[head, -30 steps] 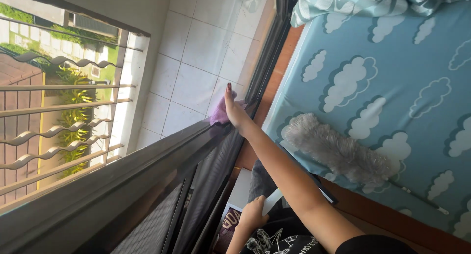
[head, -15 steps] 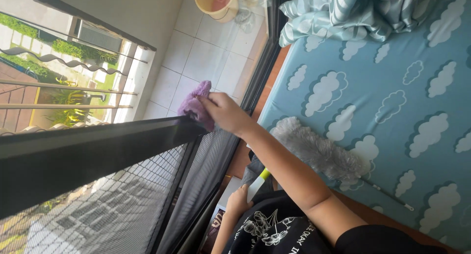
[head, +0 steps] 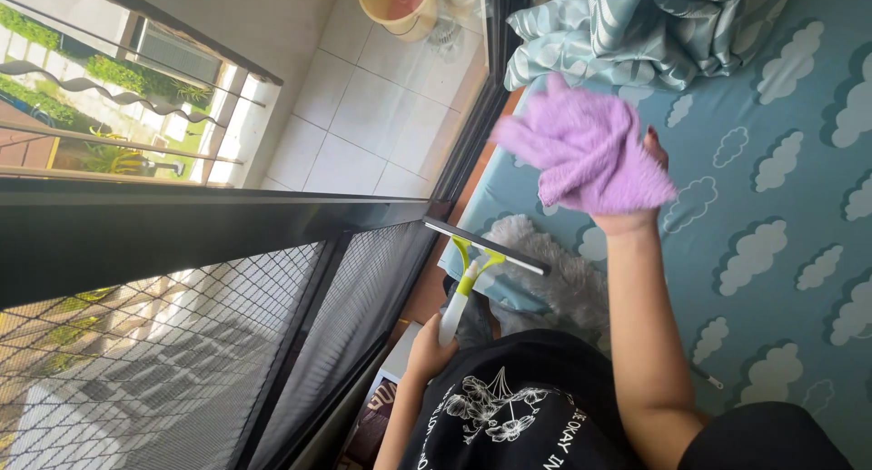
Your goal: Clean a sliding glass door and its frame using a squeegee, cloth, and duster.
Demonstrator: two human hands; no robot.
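A purple cloth (head: 586,152) is gripped in the raised right hand (head: 636,193), fingers closed into its folds, held over the bed (head: 781,252). At about seven o'clock from it, a squeegee (head: 477,261) is held upright by its handle in the closed left hand (head: 427,343), its blade at twelve o'clock beside the window frame (head: 218,225). A grey duster (head: 563,279) lies on the bed between the arms. The loosely bunched cloth could slip if the grip eased; the squeegee blade could be knocked against the frame or mesh screen (head: 163,361).
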